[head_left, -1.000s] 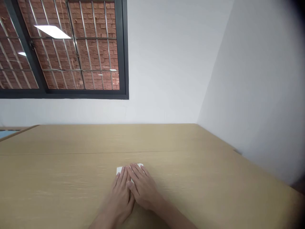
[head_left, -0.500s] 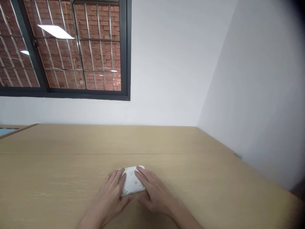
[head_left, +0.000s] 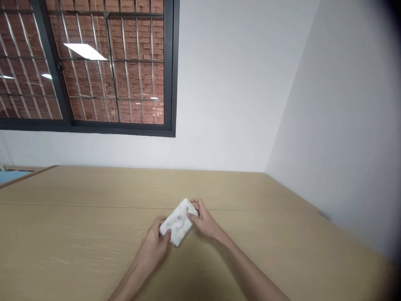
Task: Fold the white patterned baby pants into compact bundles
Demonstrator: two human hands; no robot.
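Note:
A small folded white cloth with a faint print (head_left: 178,222) is held just above the wooden table (head_left: 78,242), turned at an angle. My left hand (head_left: 156,246) pinches its near left corner. Its far right end is gripped by my right hand (head_left: 205,221), fingers curled round the edge. Both hands are closed on the cloth.
The table runs into a corner of two white walls (head_left: 338,125) at the right. A barred window (head_left: 94,62) with a brick wall behind it is above the far left. A blue surface (head_left: 9,175) shows at the far left edge.
The hands lay flat over the cloth, then moved apart beside it. Now both have gripped it, lifted it and turned it diagonally. The camera has tilted slightly.

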